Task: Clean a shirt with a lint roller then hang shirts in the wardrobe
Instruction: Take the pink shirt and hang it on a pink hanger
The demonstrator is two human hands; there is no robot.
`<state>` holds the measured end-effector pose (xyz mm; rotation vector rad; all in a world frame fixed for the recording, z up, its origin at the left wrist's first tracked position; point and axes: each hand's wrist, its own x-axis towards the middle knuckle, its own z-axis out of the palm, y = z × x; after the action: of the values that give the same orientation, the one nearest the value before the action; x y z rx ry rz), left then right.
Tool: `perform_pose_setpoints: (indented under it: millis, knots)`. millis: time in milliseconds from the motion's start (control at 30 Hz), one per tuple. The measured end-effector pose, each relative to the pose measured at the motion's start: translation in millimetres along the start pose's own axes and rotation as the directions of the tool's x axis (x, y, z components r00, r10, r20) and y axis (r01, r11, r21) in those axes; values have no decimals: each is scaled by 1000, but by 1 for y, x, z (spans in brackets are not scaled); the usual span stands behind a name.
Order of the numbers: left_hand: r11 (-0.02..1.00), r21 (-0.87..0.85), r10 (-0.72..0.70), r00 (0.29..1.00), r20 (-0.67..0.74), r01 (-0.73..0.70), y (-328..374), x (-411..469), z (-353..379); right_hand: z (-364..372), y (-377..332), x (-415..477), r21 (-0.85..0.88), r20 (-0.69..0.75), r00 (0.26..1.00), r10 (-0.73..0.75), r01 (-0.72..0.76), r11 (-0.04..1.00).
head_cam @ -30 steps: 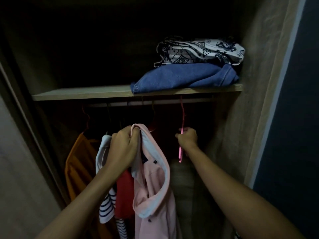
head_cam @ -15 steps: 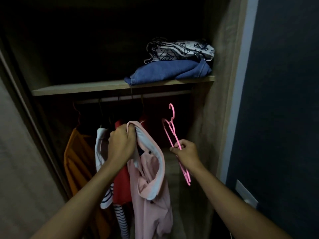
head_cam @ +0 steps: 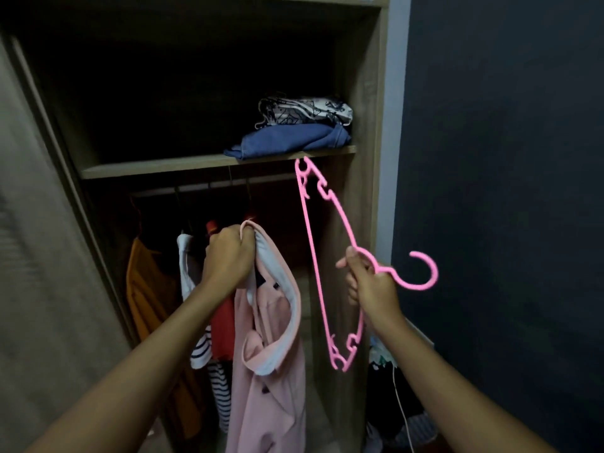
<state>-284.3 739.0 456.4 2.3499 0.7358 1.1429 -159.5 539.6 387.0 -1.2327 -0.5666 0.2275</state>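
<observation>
At the dim wardrobe point(head_cam: 369, 93), our left hand point(head_cam: 228, 256) grips the pink shirt point(head_cam: 271, 387), our right hand point(head_cam: 372, 286) clamps the hanger point(head_cam: 314, 256); we judge its tip may snag the shelf point(head_cam: 196, 165).

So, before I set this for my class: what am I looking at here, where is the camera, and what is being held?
There is no machine here: these are a person's two bare hands, filmed by one wide-angle camera worn on the head, looking forward and down. The left hand grips a pink shirt by its collar. The right hand holds a pink hanger, off the rail, with its hook pointing right. Ahead stands an open wardrobe. Folded clothes lie on its shelf, and an orange garment and others hang from the rail below.
</observation>
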Motion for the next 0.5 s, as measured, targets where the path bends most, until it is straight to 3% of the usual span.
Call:
perform_pose_setpoints:
  millis: [133, 233, 367, 500]
  knots:
    - [999, 27, 44, 998, 35, -45, 23, -1, -20, 20, -80, -18, 313, 70, 986, -152, 123, 942]
    - [998, 32, 52, 997, 58, -54, 39, -1, -32, 34, -122, -30, 416, 53, 967, -249, 205, 886]
    - [998, -16, 54, 993, 106, -53, 61, 1, -51, 52, -136, -29, 317, 12, 924, -383, 360, 878]
    - [986, -141, 109, 987, 116, -92, 76, 5, -81, 56, -119, -13, 22, 156, 860, -485, 488, 873]
